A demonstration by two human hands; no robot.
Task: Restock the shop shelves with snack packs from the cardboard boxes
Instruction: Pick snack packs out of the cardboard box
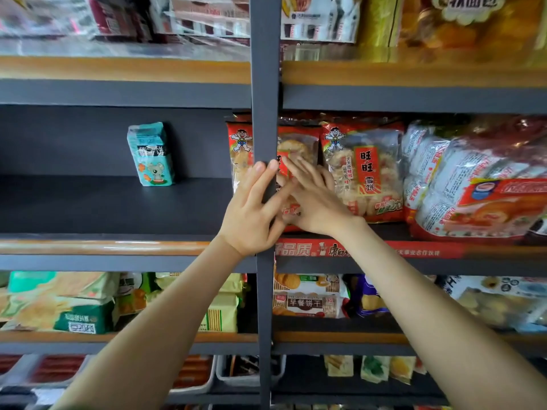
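A red rice-cracker pack [291, 161] is pressed by the spread fingers of both the left hand [254, 214] and right hand [316, 202], behind the shelf post [265, 113].

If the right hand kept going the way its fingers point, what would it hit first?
The right hand points up-left, fingers already flat on the red rice-cracker pack behind the post; pushing on likely just presses that pack back.

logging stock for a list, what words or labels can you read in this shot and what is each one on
"旺旺" and "雪饼": red label on the clear rice cracker bag right of the grey post.
"早餐饼干": brown biscuit pack on the lower shelf.
"品质": red paper strip on the shelf edge; the rest of it is too blurred.
Teal carton, green packs and top-shelf packs: print unreadable.
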